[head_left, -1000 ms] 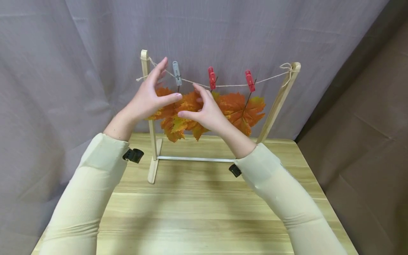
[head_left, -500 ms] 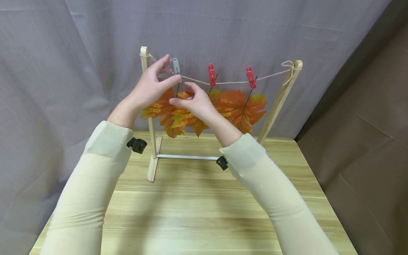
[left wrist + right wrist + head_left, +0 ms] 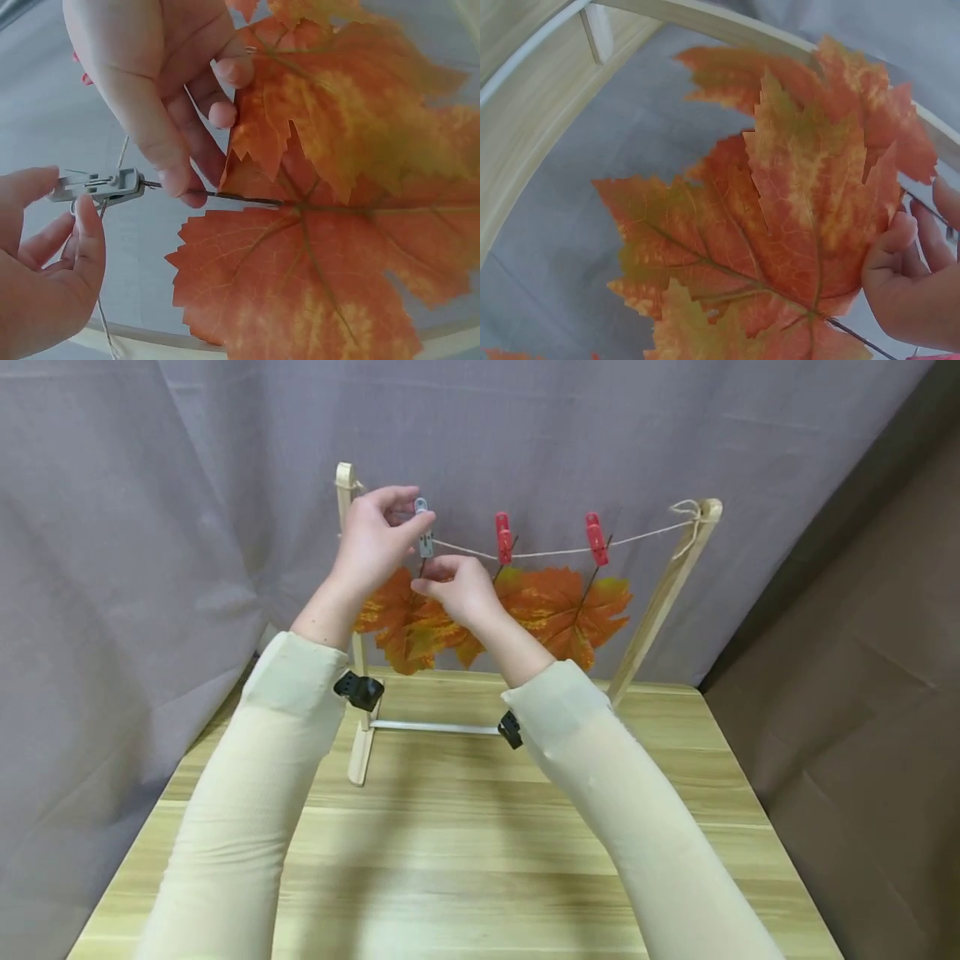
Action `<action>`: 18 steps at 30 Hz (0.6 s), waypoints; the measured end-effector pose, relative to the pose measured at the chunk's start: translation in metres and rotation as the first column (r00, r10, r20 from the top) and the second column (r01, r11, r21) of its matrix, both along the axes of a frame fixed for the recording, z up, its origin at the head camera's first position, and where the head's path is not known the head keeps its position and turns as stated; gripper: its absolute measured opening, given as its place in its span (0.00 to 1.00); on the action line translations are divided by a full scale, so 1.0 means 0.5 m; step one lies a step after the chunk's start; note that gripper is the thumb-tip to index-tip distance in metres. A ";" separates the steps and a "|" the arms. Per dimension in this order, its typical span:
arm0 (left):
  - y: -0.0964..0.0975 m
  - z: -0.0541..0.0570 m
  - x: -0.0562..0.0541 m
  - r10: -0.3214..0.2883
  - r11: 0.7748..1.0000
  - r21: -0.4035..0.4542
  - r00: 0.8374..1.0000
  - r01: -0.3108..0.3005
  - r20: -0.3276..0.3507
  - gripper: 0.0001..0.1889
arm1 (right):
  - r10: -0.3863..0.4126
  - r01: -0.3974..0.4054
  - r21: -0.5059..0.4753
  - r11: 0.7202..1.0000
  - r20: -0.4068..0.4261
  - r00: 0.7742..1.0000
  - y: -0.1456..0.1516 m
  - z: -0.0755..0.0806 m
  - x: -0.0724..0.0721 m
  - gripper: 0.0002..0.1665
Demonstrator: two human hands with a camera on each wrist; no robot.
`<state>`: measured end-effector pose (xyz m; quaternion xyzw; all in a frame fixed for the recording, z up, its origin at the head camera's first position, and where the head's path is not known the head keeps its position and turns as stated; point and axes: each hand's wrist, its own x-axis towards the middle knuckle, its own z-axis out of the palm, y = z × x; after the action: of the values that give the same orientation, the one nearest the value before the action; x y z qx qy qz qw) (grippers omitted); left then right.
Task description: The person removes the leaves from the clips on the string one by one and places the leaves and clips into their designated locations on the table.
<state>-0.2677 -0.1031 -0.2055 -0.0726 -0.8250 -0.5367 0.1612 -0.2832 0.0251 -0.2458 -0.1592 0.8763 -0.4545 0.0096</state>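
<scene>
My left hand [image 3: 375, 539] pinches the grey clothespin [image 3: 426, 545] at the left of the string, thumb and fingers on its upper end. Just below, my right hand [image 3: 468, 592] pinches the dark stem [image 3: 244, 199] of an orange maple leaf [image 3: 300, 262] between thumb and forefinger. In the left wrist view the stem's tip lies right at the clothespin's jaws. The right wrist view has other orange and yellow leaves [image 3: 795, 165] overlapping in front of that leaf. Two red clothespins [image 3: 504, 538] along the string hold leaf stems.
A wooden stand with a left post [image 3: 344, 485] and a right post [image 3: 663, 597] carries the string [image 3: 555, 553]. A white crossbar [image 3: 435, 726] joins its feet on the wooden table [image 3: 450, 843]. Grey curtain [image 3: 570, 435] hangs behind.
My left hand has moved right and up and now pinches the grey clothespin. My right hand has shifted left and up, its thumb and forefinger closing at the leaf stem.
</scene>
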 end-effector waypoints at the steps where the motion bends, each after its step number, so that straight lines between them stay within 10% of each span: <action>1: 0.002 0.000 0.001 0.011 1.000 -0.014 1.000 -0.011 -0.008 0.22 | -0.006 0.006 0.016 1.000 -0.014 1.000 0.000 0.001 -0.002 0.14; 18: -0.004 0.005 0.010 0.032 0.997 -0.076 0.999 -0.033 -0.007 0.17 | -0.010 0.013 0.025 1.000 -0.095 0.995 0.009 -0.002 -0.013 0.10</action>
<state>-0.2627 -0.1051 -0.2031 -0.0669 -0.8455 -0.5019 0.1696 -0.2894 0.0297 -0.2467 -0.1754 0.8824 -0.4354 -0.0324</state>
